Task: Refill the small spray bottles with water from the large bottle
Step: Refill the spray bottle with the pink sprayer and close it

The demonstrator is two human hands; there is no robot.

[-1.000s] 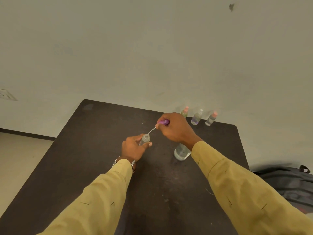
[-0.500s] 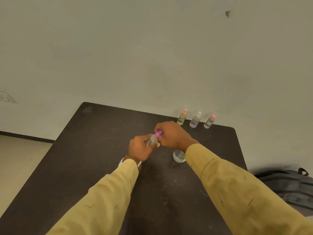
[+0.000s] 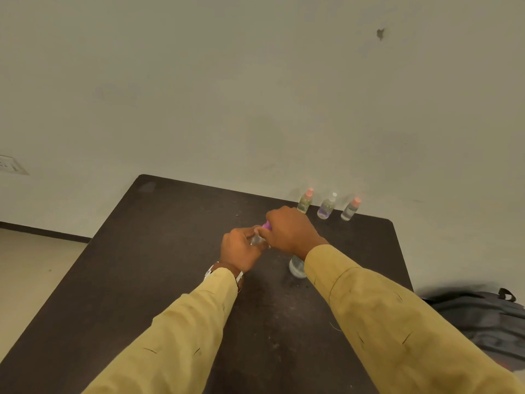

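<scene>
My left hand grips a small clear spray bottle above the dark table. My right hand is closed on the bottle's purple spray cap, which sits on the bottle's neck. The large clear bottle stands on the table just under my right wrist, mostly hidden by the sleeve. Three other small spray bottles stand in a row at the table's far edge: one with a pink cap, one with a white cap, one with a pink cap.
A pale wall rises right behind the table. A dark backpack lies on the floor to the right. A wall socket is at the far left. Beige floor shows on the left.
The purple cap with its dip tube was held above the bottle; my right hand has brought it down onto the neck. Both hands now meet at the bottle.
</scene>
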